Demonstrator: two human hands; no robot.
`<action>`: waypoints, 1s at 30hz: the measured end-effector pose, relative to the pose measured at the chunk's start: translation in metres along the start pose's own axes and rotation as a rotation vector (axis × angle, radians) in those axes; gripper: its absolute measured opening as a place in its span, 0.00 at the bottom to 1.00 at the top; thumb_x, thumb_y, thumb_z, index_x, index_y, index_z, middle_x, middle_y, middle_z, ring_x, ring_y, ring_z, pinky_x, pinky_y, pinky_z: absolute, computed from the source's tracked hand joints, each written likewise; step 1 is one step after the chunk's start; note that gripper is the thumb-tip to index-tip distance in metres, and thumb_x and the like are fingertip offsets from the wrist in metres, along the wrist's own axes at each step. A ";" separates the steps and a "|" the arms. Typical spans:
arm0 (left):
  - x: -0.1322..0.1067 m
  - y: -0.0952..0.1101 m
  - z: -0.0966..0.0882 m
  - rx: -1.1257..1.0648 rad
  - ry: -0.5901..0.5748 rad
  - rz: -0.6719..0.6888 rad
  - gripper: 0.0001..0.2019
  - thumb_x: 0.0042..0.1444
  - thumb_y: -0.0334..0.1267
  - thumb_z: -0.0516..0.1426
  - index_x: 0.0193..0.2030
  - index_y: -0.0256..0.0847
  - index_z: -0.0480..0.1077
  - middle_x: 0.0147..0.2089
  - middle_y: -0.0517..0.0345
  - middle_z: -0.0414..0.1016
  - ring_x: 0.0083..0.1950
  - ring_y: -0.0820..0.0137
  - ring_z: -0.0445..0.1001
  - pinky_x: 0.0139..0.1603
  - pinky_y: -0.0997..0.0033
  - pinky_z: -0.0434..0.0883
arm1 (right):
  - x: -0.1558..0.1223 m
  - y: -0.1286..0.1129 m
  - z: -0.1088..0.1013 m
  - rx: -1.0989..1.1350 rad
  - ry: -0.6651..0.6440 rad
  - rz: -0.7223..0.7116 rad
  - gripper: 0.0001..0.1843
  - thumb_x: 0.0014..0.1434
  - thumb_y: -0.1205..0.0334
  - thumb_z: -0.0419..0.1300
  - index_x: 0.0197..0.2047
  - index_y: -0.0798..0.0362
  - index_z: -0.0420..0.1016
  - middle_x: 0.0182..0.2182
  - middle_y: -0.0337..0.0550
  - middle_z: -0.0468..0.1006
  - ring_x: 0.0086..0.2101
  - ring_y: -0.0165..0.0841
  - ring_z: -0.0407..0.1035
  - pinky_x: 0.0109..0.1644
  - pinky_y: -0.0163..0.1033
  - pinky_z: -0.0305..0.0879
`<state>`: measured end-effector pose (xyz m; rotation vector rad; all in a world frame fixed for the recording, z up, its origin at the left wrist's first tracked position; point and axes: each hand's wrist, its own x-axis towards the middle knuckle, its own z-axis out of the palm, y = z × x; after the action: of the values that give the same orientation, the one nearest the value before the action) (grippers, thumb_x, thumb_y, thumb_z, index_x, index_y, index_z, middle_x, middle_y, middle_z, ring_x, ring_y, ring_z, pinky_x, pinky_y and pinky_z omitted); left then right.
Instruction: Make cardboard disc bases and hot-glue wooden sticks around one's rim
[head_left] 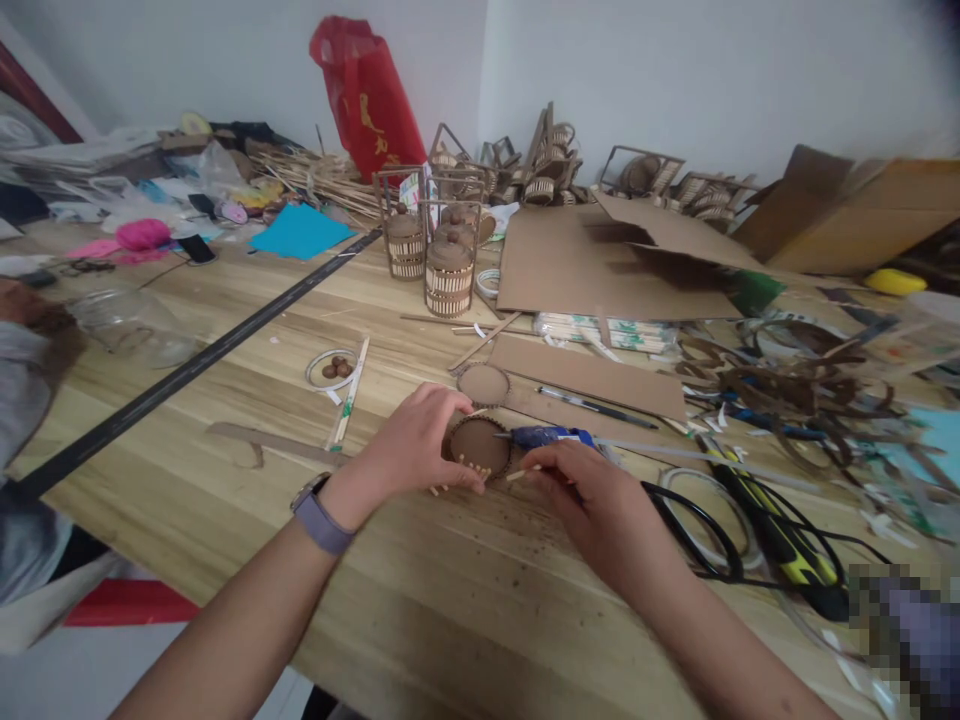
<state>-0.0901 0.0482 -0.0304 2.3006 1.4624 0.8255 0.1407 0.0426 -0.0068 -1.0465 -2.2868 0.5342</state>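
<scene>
My left hand [420,440], with a watch on its wrist, curls thumb and fingers around the left side of a small round cardboard basket base [478,440]. Short pale wooden sticks [474,471] stand along the base's near rim. Just right of it, my right hand [592,490] pinches a short wooden stick [514,476] between thumb and finger. A blue glue gun [546,436] lies beyond my right fingers, its nozzle pointing at the base. Behind the base lies a second round cardboard piece [484,385] with a dark rim.
Finished little baskets [448,275] with handles stand at the back. Brown beads [337,368] sit inside a tape roll on the left. Cardboard sheets [555,265], a pen [596,407], a yellow-black tool [780,530] and black cable [697,560] lie right. A person's sleeve [26,390] shows at left.
</scene>
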 end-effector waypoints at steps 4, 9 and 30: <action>0.001 -0.001 0.002 0.092 -0.130 -0.055 0.35 0.31 0.52 0.72 0.45 0.41 0.66 0.50 0.46 0.73 0.54 0.49 0.69 0.52 0.52 0.68 | 0.003 0.002 0.013 -0.054 -0.073 -0.019 0.11 0.62 0.68 0.52 0.36 0.51 0.75 0.33 0.43 0.80 0.35 0.35 0.74 0.37 0.37 0.68; -0.001 0.000 0.009 0.089 -0.168 -0.078 0.35 0.32 0.46 0.73 0.46 0.41 0.64 0.51 0.45 0.72 0.54 0.50 0.70 0.49 0.55 0.69 | 0.007 0.002 0.024 -0.136 -0.072 -0.074 0.11 0.62 0.71 0.53 0.36 0.52 0.77 0.32 0.44 0.80 0.33 0.35 0.75 0.36 0.37 0.68; 0.001 0.004 0.011 -0.030 -0.211 -0.115 0.29 0.37 0.34 0.71 0.45 0.40 0.62 0.52 0.46 0.69 0.54 0.54 0.67 0.52 0.56 0.67 | 0.003 0.011 0.043 -0.298 0.016 -0.271 0.13 0.64 0.73 0.50 0.39 0.56 0.76 0.32 0.47 0.80 0.33 0.37 0.73 0.36 0.40 0.70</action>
<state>-0.0807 0.0478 -0.0370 2.1822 1.4618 0.5510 0.1175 0.0470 -0.0450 -0.8459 -2.4923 0.0758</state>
